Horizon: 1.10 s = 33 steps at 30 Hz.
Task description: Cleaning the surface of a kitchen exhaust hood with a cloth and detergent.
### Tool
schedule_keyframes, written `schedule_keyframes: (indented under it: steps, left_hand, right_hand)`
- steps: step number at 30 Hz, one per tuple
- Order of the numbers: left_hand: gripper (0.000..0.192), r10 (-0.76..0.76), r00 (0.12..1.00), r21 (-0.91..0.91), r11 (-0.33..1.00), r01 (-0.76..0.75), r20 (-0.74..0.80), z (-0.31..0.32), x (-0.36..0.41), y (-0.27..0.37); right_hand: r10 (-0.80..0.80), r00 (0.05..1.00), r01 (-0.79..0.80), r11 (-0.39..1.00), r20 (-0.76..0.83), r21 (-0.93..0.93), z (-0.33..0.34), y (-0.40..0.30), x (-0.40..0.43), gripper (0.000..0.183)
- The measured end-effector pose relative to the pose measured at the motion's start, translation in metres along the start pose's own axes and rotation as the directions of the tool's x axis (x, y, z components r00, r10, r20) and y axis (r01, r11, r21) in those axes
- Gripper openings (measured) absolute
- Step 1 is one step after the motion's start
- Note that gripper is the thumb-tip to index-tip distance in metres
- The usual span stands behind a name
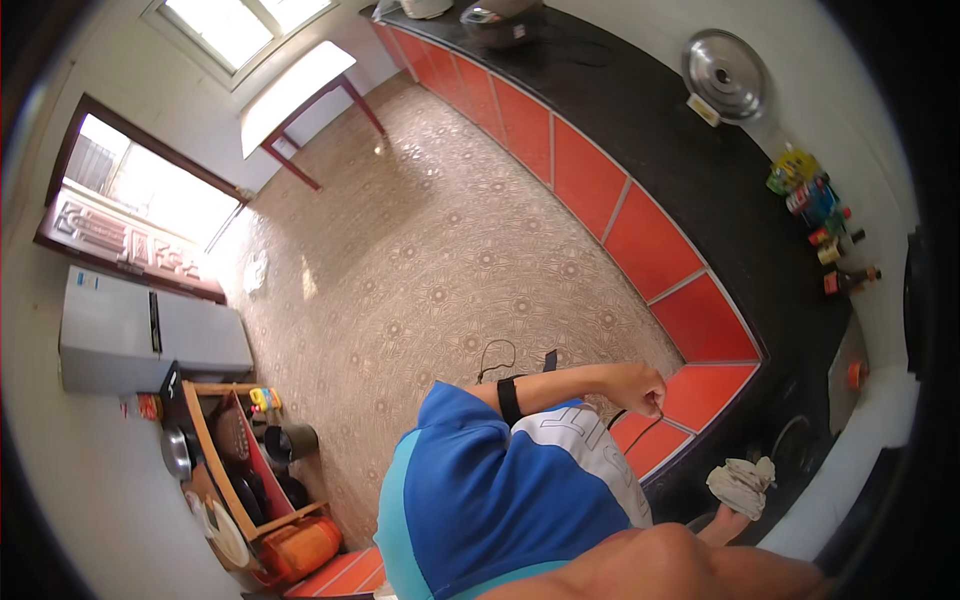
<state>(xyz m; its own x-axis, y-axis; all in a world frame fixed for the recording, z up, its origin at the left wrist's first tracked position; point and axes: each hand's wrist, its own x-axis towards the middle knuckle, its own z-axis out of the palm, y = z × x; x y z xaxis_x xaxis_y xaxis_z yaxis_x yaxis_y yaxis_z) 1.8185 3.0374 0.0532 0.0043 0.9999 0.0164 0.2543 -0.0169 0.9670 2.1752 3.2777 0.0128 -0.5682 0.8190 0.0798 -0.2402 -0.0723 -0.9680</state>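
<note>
My left hand [636, 388], on the arm with a black wristband, is closed with a thin black cord [646, 432] pinched at its fingertips. The cord hangs down in front of my shirt, beside the red cabinet front. A crumpled off-white cloth [739, 484] is in my right hand [726, 523], over the corner of the dark countertop [780, 315]. The cloth hides most of that hand's fingers. Near it, a round dark object [792, 442] sits on the counter; I cannot tell what it is.
Bottles and packets [816, 199] stand along the wall, near a steel lid [724, 75]. A rice cooker [501, 22] is at the counter's far end. Across the patterned floor [450, 247] are a table [300, 90], a refrigerator [157, 322], a wooden rack [225, 457] and an orange gas cylinder [301, 551].
</note>
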Motion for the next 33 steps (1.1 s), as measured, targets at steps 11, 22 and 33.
schedule_keyframes:
  steps: [11, 22, 33]
  left_hand:
    - [0.020, -0.300, 0.891, -0.014, 0.949, 0.314, -0.342, -0.022, -0.076, 0.012]
    - [0.023, -0.399, 0.635, -0.155, 0.901, 0.404, -0.662, 0.012, -0.206, 0.015]
    - [0.024, -0.426, 0.274, -0.350, 0.892, 0.285, -0.862, -0.005, -0.329, 0.010]
  right_hand:
    - [0.352, 0.889, -0.453, 0.767, 0.292, 0.454, 0.040, 0.066, 0.057, 0.041]
    - [0.410, 0.603, -0.760, 0.555, 0.684, 0.337, 0.151, 0.134, 0.127, 0.034]
    - [0.498, 0.305, -0.865, 0.501, 0.812, 0.018, 0.418, 0.136, 0.128, 0.014]
